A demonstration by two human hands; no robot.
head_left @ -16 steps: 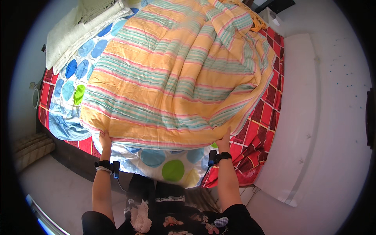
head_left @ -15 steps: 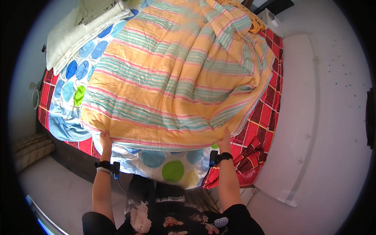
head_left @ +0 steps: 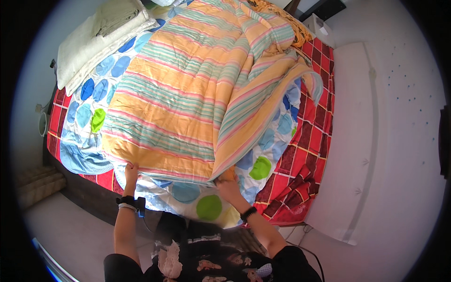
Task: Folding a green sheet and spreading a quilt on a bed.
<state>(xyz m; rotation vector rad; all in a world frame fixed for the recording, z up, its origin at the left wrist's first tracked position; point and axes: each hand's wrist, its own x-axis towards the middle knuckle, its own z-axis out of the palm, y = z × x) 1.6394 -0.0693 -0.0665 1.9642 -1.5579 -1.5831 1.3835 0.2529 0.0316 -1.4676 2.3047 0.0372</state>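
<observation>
A large yellow sheet with pink and green stripes [head_left: 164, 103] lies spread over the bed, its right part folded over in a slanting edge. At the near left corner, my left hand [head_left: 131, 173] is closed on the sheet's edge. My right hand [head_left: 229, 187] grips the near edge further right, close to the middle, where the folded part comes to a point. Under the striped sheet is a white quilt with blue and green dots [head_left: 260, 168], showing on both sides and along the near edge.
A red checked bedsheet [head_left: 310, 136] covers the mattress. Folded pale blankets [head_left: 89, 47] are stacked at the far left. A patterned orange cloth [head_left: 300, 34] lies at the far right. Along the right side stands a white panel [head_left: 347, 141]; a white bin [head_left: 42, 124] is on the left.
My right hand has moved left and inward with the sheet's edge, folding the right part over and uncovering the dotted quilt there. My left hand has stayed nearly in place.
</observation>
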